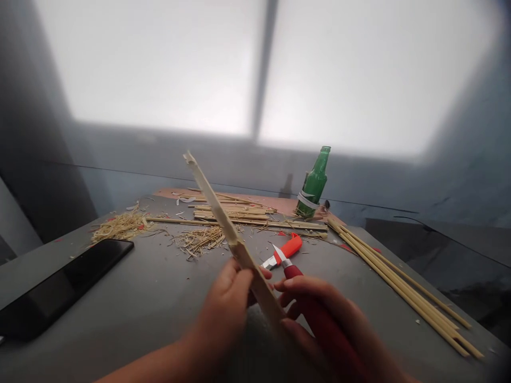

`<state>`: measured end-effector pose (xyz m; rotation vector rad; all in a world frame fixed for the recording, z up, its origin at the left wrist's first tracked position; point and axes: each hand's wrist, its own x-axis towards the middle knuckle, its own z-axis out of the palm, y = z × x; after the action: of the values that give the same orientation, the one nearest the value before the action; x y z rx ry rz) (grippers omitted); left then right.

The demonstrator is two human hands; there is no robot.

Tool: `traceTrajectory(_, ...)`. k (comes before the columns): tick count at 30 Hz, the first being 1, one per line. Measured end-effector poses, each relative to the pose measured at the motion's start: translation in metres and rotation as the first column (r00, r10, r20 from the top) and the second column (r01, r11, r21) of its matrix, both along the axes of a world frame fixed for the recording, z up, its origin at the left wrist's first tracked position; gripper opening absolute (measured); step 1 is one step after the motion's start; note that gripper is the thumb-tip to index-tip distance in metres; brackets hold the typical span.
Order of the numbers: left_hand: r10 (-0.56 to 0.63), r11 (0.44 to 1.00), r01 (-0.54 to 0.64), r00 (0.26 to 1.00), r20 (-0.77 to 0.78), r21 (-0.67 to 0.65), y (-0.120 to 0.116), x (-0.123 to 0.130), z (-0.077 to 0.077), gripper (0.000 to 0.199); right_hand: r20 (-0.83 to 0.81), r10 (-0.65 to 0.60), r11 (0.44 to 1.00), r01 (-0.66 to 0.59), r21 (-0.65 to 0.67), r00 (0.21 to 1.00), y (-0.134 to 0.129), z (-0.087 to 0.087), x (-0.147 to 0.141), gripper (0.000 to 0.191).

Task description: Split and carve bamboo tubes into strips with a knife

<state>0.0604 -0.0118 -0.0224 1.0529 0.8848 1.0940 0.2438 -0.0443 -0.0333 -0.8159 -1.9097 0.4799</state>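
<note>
My left hand (231, 295) is closed around a long split strip of bamboo (217, 207), which slants up and to the left above the table. In my right hand (319, 298) lies a knife with a dark red handle (315, 319) and a short pointed blade, its tip just right of the strip. The right fingers also come close to the lower part of the strip; whether they press on it I cannot tell. Behind my hands, an orange-handled knife (289, 246) rests on the table, its blade partly hidden by the strip and my left hand.
Bamboo sticks (399, 282) lie along the right edge. More thin sticks (231, 213) lie at the back, with piles of shavings (122, 224) and slivers (203, 239). A green bottle (315, 183) leans at the back. A black phone (67, 284) lies on the left.
</note>
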Motion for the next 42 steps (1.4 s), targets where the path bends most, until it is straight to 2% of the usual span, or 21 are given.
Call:
traceTrajectory(3,0.165,0.984,-0.154,0.979,0.122,-0.092,0.009,-0.008,0.007,0.009,-0.081,0.111,0.985,-0.121,-0.122,0.99,0.001,-0.004,0.002,0.061)
traceTrajectory(5,0.175,0.983,-0.163,0.973,0.148,-0.087,0.013,-0.011,0.01,0.004,-0.173,0.169,0.943,-0.21,-0.259,0.97,0.002,-0.005,0.004,0.078)
traceTrajectory(6,0.146,0.987,-0.136,0.979,0.139,-0.083,0.013,-0.011,0.009,0.004,-0.219,0.172,0.906,-0.242,-0.348,0.96,0.003,-0.005,0.005,0.08)
traceTrajectory(8,0.063,0.995,-0.054,0.993,0.104,-0.085,0.013,-0.008,0.006,0.011,-0.286,0.139,0.813,-0.274,-0.513,0.948,0.004,-0.005,0.005,0.063)
traceTrajectory(10,-0.011,0.996,0.018,0.997,0.077,-0.087,0.011,-0.003,0.0,0.017,-0.35,0.1,0.747,-0.302,-0.592,0.931,0.006,-0.003,0.004,0.043)
traceTrajectory(11,-0.036,0.996,0.042,0.997,0.069,-0.081,0.009,-0.001,-0.003,0.018,-0.387,0.091,0.731,-0.326,-0.599,0.917,0.007,-0.003,0.003,0.04)
traceTrajectory(13,-0.068,0.995,0.071,0.997,0.045,-0.072,0.006,0.001,-0.008,0.017,-0.463,0.087,0.695,-0.386,-0.606,0.882,0.008,-0.003,0.0,0.051)
traceTrajectory(15,-0.096,0.992,0.096,0.995,0.007,-0.087,0.003,0.003,-0.012,0.014,-0.504,0.051,0.635,-0.418,-0.65,0.862,0.008,-0.003,-0.004,0.066)
traceTrajectory(18,-0.17,0.975,0.159,0.984,-0.061,-0.153,0.001,0.003,-0.018,0.01,-0.491,-0.022,0.53,-0.407,-0.744,0.871,0.005,0.0,-0.01,0.061)
traceTrajectory(19,-0.195,0.971,0.182,0.978,-0.074,-0.157,0.001,0.002,-0.02,0.01,-0.479,-0.042,0.512,-0.393,-0.764,0.877,0.003,0.002,-0.011,0.057)
traceTrajectory(20,-0.209,0.971,0.196,0.974,-0.089,-0.14,0.001,0.001,-0.022,0.01,-0.462,-0.057,0.503,-0.374,-0.779,0.885,0.002,0.003,-0.012,0.053)
traceTrajectory(22,-0.192,0.981,0.189,0.97,-0.151,-0.034,0.001,-0.002,-0.023,0.013,-0.438,-0.065,0.524,-0.343,-0.78,0.897,0.002,0.003,-0.012,0.05)
traceTrajectory(25,-0.053,0.962,0.152,0.918,-0.393,0.226,0.002,-0.009,-0.012,0.025,-0.415,-0.044,0.562,-0.321,-0.763,0.909,0.004,-0.001,-0.008,0.053)
traceTrajectory(27,0.085,0.905,0.157,0.844,-0.53,0.396,0.003,-0.014,0.002,0.025,-0.418,-0.042,0.542,-0.33,-0.773,0.908,0.006,-0.006,-0.006,0.056)
traceTrajectory(29,0.195,0.819,0.197,0.787,-0.585,0.538,0.004,-0.018,0.014,0.019,-0.423,-0.046,0.524,-0.338,-0.781,0.905,0.006,-0.009,-0.004,0.054)
traceTrajectory(31,0.256,0.746,0.236,0.762,-0.594,0.623,0.004,-0.02,0.021,0.012,-0.429,-0.058,0.551,-0.329,-0.767,0.901,0.005,-0.011,-0.002,0.05)
traceTrajectory(34,0.272,0.696,0.305,0.726,-0.632,0.65,0.004,-0.022,0.025,0.014,-0.44,-0.067,0.603,-0.315,-0.733,0.896,0.004,-0.012,0.0,0.045)
traceTrajectory(36,0.267,0.688,0.339,0.703,-0.659,0.641,0.004,-0.022,0.026,0.02,-0.451,-0.031,0.608,-0.341,-0.717,0.892,0.004,-0.011,0.001,0.042)
traceTrajectory(38,0.246,0.705,0.345,0.701,-0.67,0.62,0.003,-0.023,0.026,0.024,-0.457,0.004,0.602,-0.367,-0.709,0.889,0.005,-0.01,0.001,0.041)
traceTrajectory(42,0.204,0.757,0.336,0.694,-0.691,0.561,0.001,-0.023,0.026,0.025,-0.47,-0.026,0.577,-0.37,-0.728,0.882,0.004,-0.009,-0.001,0.045)
